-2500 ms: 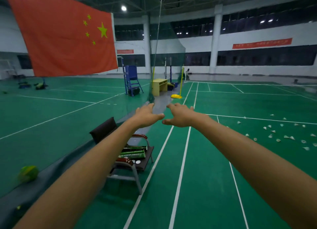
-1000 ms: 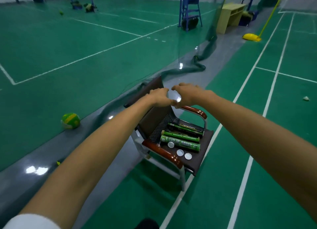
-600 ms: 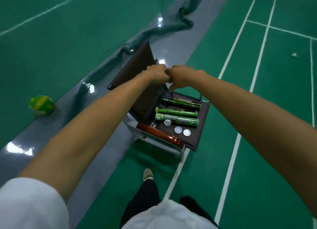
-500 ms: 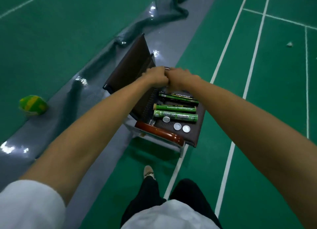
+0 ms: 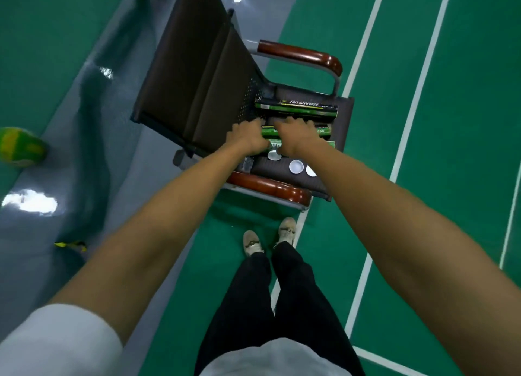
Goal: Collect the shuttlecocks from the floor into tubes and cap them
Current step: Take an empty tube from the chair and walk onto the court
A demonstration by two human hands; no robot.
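Green court floor [image 5: 465, 107], sideline chair [image 5: 194, 73] bearing three tubes [image 5: 298, 111], contents unseen.
Far tube [image 5: 310, 112], middle tube [image 5: 267, 132] and near tube [image 5: 275, 145] lie parallel beside three white caps [image 5: 296, 167]; left hand [image 5: 248, 137] and right hand [image 5: 296, 135] cover the middle one, grip indiscernible.

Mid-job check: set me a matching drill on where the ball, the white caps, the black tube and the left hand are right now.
Things:
1. ball
2. white caps
3. black tube
4. left hand

Places:
a. on the green tubes
b. on the floor, left of the chair
c. on the seat, beside the near armrest
d. on the seat, farthest from the person

Pairs: 1-b; 2-c; 3-d; 4-a
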